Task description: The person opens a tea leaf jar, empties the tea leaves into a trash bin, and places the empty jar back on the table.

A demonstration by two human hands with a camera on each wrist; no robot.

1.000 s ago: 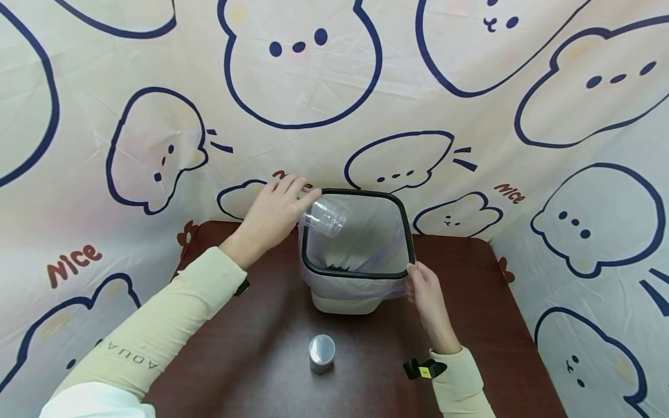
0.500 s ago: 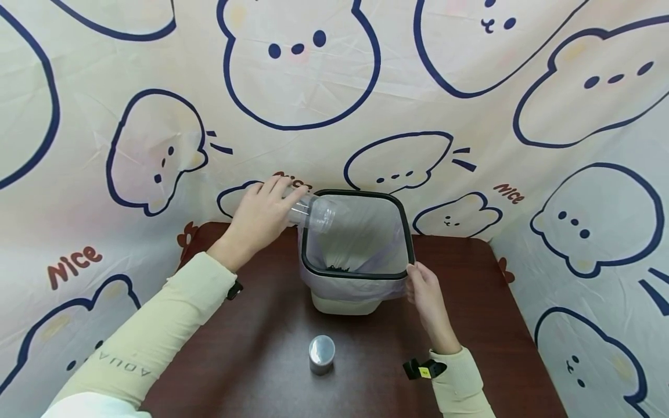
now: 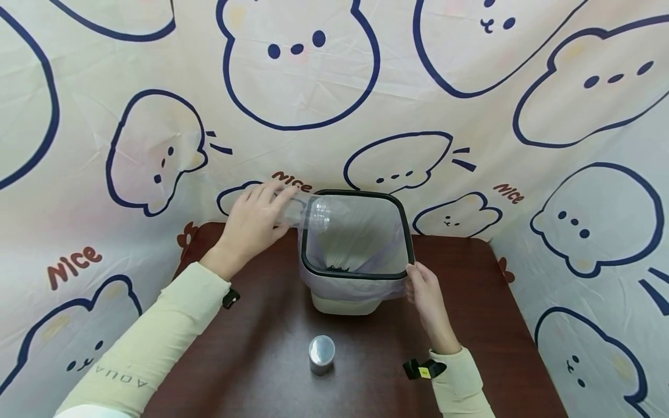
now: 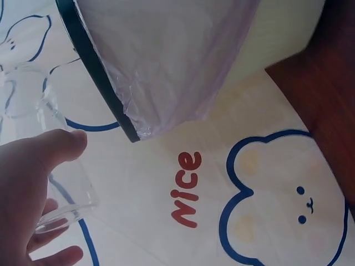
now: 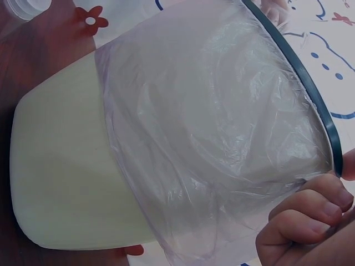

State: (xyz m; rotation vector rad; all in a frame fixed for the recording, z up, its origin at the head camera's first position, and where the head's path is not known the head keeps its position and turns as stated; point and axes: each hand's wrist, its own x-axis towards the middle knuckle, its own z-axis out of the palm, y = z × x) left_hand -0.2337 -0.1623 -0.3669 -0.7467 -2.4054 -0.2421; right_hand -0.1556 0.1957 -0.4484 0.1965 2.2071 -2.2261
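A cream trash bin with a black rim stands on the table, lined with a thin lilac bag. My left hand grips a clear plastic bottle lying nearly level, its mouth end over the bin's left rim. In the left wrist view the thumb lies along the see-through bottle, with fingers behind it; no contents show. At the bin's near right corner, my right hand pinches the rim and bag; its curled fingers show in the right wrist view. Small dark bits lie inside the bin.
A small cylinder with a silvery top stands on the brown table in front of the bin. A cartoon-printed cloth hangs behind the table and along its sides.
My left hand has moved left with the bottle, drawing it partly back from over the bin, and the bottle has gone from mouth-down tilt to nearly level. The right hand and bin stay put.
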